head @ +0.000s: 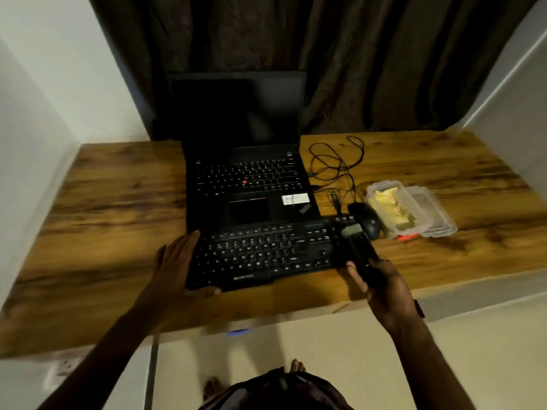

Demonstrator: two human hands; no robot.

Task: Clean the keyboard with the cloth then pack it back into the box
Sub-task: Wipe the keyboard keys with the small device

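Wood-grain counter point(103, 217), pretty dim lighting, and most of the gear on it is black, so bear with me. The keyboard point(260, 255) lies flat near the front edge of the counter, right up against the front of an open laptop point(245, 179) with a dark screen. The left hand point(177, 267) rests on the keyboard's left end, fingers fairly straight along the side and the thumb laid along the near edge, so it's bracing rather than gripping. The right hand point(384, 288) is curled around the handle of a black brush point(356, 244), with the pale bristles pointing away from the person and sitting over the number-pad end of the keyboard. I can't tell whether the bristles actually touch the keys. Just beside that end is a black mouse point(368, 221), and a thin black cable point(334, 164) loops loosely behind it, to the right of the laptop. Right of the mouse there's a clear plastic box point(370, 194) with a crumpled yellow cloth point(387, 205) inside, neither hand anywhere near it. What looks like the box's lid point(432, 214) lies against its right side, and a small orange thing point(407, 237) pokes out at the front, too blurry to name. A dark curtain point(355, 54) hangs behind the counter.
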